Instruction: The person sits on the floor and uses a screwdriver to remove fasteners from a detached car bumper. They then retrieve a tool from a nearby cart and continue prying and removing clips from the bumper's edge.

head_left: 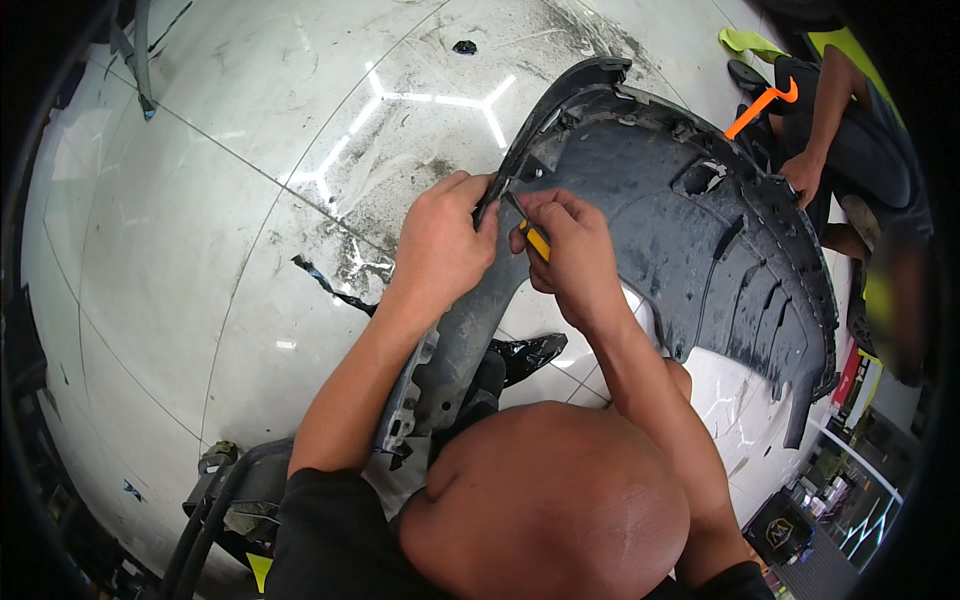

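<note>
A large, curved black plastic car bumper panel [600, 185] lies across the middle and right, its scuffed inner face up. My left hand [445, 235] is closed round its raised left edge, thumb on the inner side. Just to the right, my right hand [572, 245] grips a screwdriver [536, 240] with a yellow and black handle. The thin dark shaft points up and left, at the panel's edge beside my left fingers. My own fingers cover part of the handle, and the exact contact of the tip is hard to make out.
Across the panel at the right, another person's hand [802, 176] rests at its far edge, near an orange hooked tool [762, 108]. A torn black strip [335, 285] lies on the tiled floor [200, 230]. At lower left stands a dark item with curved bars [230, 490].
</note>
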Available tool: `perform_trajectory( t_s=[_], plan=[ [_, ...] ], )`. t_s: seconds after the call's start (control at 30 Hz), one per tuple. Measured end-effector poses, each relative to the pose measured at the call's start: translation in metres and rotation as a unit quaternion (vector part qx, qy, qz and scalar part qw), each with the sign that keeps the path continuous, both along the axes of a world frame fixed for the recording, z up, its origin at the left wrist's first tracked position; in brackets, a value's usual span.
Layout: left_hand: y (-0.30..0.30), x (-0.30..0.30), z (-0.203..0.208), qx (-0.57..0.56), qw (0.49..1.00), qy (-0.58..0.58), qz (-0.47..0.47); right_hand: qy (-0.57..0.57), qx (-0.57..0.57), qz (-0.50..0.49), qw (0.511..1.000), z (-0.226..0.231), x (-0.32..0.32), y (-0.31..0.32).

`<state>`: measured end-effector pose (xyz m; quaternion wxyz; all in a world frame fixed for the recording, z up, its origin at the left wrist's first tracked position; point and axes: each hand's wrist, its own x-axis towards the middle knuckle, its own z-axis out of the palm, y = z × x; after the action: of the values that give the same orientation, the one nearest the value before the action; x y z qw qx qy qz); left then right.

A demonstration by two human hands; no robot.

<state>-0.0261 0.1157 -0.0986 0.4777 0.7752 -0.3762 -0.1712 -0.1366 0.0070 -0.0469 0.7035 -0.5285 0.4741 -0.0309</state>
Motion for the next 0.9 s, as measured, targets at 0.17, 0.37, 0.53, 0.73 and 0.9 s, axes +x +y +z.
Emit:
perform_trajectory(
  t_s=[0.17,0.37,0.53,0.73,0.9],
  plan=[
    [0.002,0.003,0.001,-0.011,1.0,-0.004,-0.017,-0.045,0.153,-0.064,0.985,-0.001,0.002,-0.01],
    [0.001,0.001,-0.002,-0.029,0.999,0.007,-0.031,0.099,-0.35,0.062,0.929,-0.003,0.03,0.036],
    [-0.004,-0.005,-0.005,0.0,0.999,-0.035,-0.011,0.09,-0.293,-0.009,0.952,0.0,0.018,0.038],
    [-0.011,-0.002,-0.002,0.053,0.998,-0.043,-0.016,0.083,-0.283,-0.03,0.955,-0.003,0.017,0.04],
    [-0.017,-0.004,0.002,0.046,0.997,-0.052,0.015,0.072,-0.283,-0.042,0.955,-0.009,0.017,0.035]
  ],
)
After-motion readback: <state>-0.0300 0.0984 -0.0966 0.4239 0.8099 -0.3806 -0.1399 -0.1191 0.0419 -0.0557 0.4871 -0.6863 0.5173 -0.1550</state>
